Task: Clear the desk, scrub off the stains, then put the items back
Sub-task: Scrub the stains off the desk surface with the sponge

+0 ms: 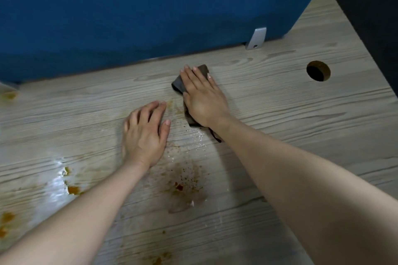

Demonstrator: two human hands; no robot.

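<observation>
The right hand (203, 97) lay flat-fingered on a dark cloth (183, 86), pressing it to the desk (301, 118) near the rear edge, evidently to scrub. The left hand (146, 133), fingers spread and holding nothing, braced beside it; brown stains (181, 183) remained toward the front edge.

Office: partitioned desk (280, 103) with cable hole (318, 70)

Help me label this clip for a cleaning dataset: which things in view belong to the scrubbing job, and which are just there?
Part of the job:
- brown cloth under the right hand
- left hand flat on the desk
- brown stains

Just there:
- blue partition
- metal bracket
- cable hole
</observation>
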